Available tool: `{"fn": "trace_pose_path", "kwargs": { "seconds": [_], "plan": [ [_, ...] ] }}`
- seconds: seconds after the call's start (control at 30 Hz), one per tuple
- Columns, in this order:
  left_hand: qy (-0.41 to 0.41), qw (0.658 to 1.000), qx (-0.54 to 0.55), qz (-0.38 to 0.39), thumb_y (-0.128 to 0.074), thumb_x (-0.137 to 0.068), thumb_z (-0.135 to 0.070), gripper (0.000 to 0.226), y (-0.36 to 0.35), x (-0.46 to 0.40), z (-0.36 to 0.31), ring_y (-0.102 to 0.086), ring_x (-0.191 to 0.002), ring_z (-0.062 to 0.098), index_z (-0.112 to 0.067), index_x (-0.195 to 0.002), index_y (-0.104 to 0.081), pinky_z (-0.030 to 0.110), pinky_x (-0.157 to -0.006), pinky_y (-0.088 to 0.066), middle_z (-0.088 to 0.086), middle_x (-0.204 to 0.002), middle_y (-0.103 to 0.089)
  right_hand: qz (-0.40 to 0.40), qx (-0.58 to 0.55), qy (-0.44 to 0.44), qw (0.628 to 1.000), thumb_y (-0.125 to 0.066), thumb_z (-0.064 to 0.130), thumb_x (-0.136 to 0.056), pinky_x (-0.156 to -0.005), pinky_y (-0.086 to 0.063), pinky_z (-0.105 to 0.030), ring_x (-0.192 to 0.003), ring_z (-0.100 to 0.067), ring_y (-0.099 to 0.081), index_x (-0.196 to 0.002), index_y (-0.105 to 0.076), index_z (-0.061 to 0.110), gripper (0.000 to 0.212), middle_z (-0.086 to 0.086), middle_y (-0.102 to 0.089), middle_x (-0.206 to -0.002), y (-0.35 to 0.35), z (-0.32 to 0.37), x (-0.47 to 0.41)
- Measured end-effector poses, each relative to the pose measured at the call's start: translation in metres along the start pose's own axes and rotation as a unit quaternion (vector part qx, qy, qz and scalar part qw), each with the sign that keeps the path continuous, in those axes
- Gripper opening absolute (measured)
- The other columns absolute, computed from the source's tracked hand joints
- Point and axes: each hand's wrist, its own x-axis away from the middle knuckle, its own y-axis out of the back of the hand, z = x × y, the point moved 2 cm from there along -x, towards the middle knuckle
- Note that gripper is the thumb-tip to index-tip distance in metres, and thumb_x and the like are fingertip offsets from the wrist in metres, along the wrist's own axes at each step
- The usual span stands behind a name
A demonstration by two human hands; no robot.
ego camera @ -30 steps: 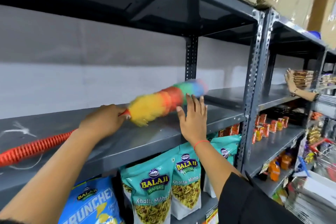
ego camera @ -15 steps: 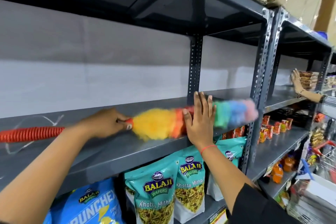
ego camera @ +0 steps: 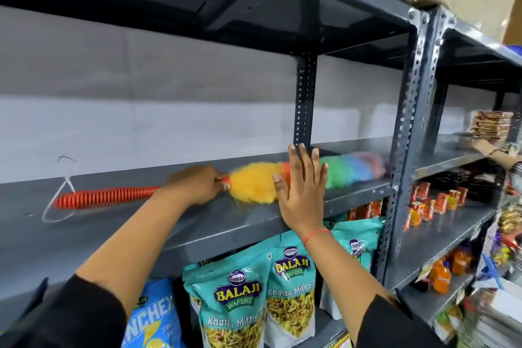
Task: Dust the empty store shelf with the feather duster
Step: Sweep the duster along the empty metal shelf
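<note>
Duster (ego camera: 282,181) on shelf (ego camera: 197,223) | left hand (ego camera: 197,183) grips handle | right hand (ego camera: 300,192) open, in front

Two bare forearms, black sleeves pushed up near the elbows, left sleeve (ego camera: 84,316) loose and dark, right sleeve (ego camera: 395,322) same black fabric, thin red thread band (ego camera: 316,234) around right wrist, bare left hand (ego camera: 195,185), bare right hand (ego camera: 302,192), no rings visible

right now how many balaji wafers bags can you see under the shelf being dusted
3. One teal Balaji Wafers bag at left, a second beside it under the right wrist, and a third further right by the upright, partly covered. More may sit behind them.
</note>
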Motion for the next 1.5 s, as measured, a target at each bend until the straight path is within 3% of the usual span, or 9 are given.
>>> {"fn": "trace_pose_path", "kwargs": {
  "seconds": [0.2, 0.37, 0.47, 0.6, 0.77, 0.83, 0.97, 1.13, 1.5],
  "plan": [
    [0.081, 0.991, -0.017, -0.102, -0.044, -0.093, -0.03, 0.03, 0.011, 0.0, 0.001, -0.058, -0.105, 0.034, -0.02, -0.115, -0.063, 0.034, -0.079, -0.044, 0.013, -0.115, -0.064, 0.004, 0.003, -0.001, 1.0, -0.035, 0.045, -0.091, -0.11, -0.011, -0.059, -0.138, -0.032, -0.012, -0.139, -0.032, 0.013, 0.057, -0.017, -0.032, -0.147, 0.0, 0.001, -0.001],
    [-0.009, 0.996, 0.087, -0.012, -0.055, -0.091, -0.031, 0.021, 0.032, 0.042, 0.042, -0.049, -0.047, -0.001, -0.026, -0.102, -0.072, 0.022, -0.054, -0.035, -0.011, -0.043, -0.054, -0.012, -0.017, 0.003, 1.0, -0.023, 0.054, -0.091, -0.111, -0.007, -0.056, -0.138, -0.029, -0.007, -0.14, -0.03, 0.014, 0.063, -0.019, -0.026, -0.149, 0.0, 0.002, 0.001],
    [0.034, 0.999, 0.019, 0.033, -0.051, -0.093, -0.03, 0.03, 0.032, 0.063, 0.066, -0.047, -0.05, 0.005, -0.013, -0.107, -0.072, 0.025, -0.057, -0.034, 0.003, -0.057, -0.059, -0.018, -0.02, -0.002, 1.0, -0.028, 0.051, -0.091, -0.11, -0.008, -0.058, -0.137, -0.029, -0.007, -0.139, -0.032, 0.014, 0.061, -0.02, -0.025, -0.148, 0.001, 0.003, 0.002],
    [0.109, 0.99, 0.003, -0.09, -0.052, -0.091, -0.037, 0.028, 0.05, 0.08, 0.084, -0.061, -0.089, 0.028, -0.026, -0.107, -0.071, 0.033, -0.076, -0.048, 0.014, -0.097, -0.07, -0.019, -0.018, -0.005, 1.0, -0.034, 0.045, -0.089, -0.11, -0.01, -0.061, -0.137, -0.035, -0.014, -0.137, -0.036, 0.011, 0.059, -0.022, -0.029, -0.147, 0.003, 0.004, 0.002],
    [0.085, 0.986, 0.108, -0.093, -0.059, -0.085, -0.043, 0.033, 0.065, 0.112, 0.102, -0.046, -0.037, 0.001, -0.021, -0.067, -0.075, 0.024, -0.047, -0.038, -0.007, -0.042, -0.059, -0.018, -0.066, -0.013, 0.998, -0.036, 0.045, -0.087, -0.107, -0.014, -0.065, -0.133, -0.045, -0.022, -0.134, -0.039, 0.005, 0.062, -0.026, -0.033, -0.143, 0.008, 0.029, 0.003],
    [0.086, 0.99, 0.102, -0.041, -0.062, -0.084, -0.039, 0.025, 0.064, 0.126, 0.108, -0.042, -0.029, -0.001, -0.02, -0.078, -0.078, 0.012, -0.04, -0.037, -0.013, -0.038, -0.059, -0.002, -0.101, 0.043, 0.994, -0.032, 0.052, -0.089, -0.107, -0.012, -0.063, -0.133, -0.045, -0.022, -0.134, -0.037, 0.004, 0.066, -0.027, -0.033, -0.143, 0.006, 0.061, 0.007],
    [0.145, 0.989, 0.031, -0.004, -0.061, -0.087, -0.035, 0.033, 0.061, 0.141, 0.124, -0.043, -0.03, 0.0, -0.006, -0.086, -0.076, 0.012, -0.04, -0.037, -0.003, -0.047, -0.059, 0.051, -0.109, 0.154, 0.981, -0.024, 0.056, -0.092, -0.111, -0.002, -0.052, -0.138, -0.031, -0.009, -0.14, -0.026, 0.012, 0.066, -0.018, -0.023, -0.149, -0.004, 0.125, 0.018],
    [0.23, 0.958, -0.057, -0.165, -0.053, -0.087, -0.049, 0.031, 0.07, 0.153, 0.132, -0.062, -0.084, 0.032, -0.027, -0.093, -0.074, 0.034, -0.068, -0.047, 0.012, -0.09, -0.07, 0.091, -0.091, 0.118, 0.985, -0.043, 0.045, -0.091, -0.112, -0.003, -0.056, -0.14, -0.033, -0.006, -0.142, -0.022, 0.016, 0.062, -0.014, -0.019, -0.152, -0.011, 0.131, 0.014],
    [0.197, 0.98, -0.023, -0.015, -0.057, -0.087, -0.039, 0.053, 0.063, 0.186, 0.127, -0.035, -0.032, 0.007, -0.011, -0.042, -0.056, 0.026, -0.048, -0.033, -0.002, -0.029, -0.043, 0.099, -0.107, 0.122, 0.982, -0.036, 0.048, -0.091, -0.11, 0.002, -0.053, -0.14, -0.031, -0.005, -0.142, -0.023, 0.016, 0.062, -0.015, -0.021, -0.152, -0.012, 0.131, 0.016]
  ]
}}
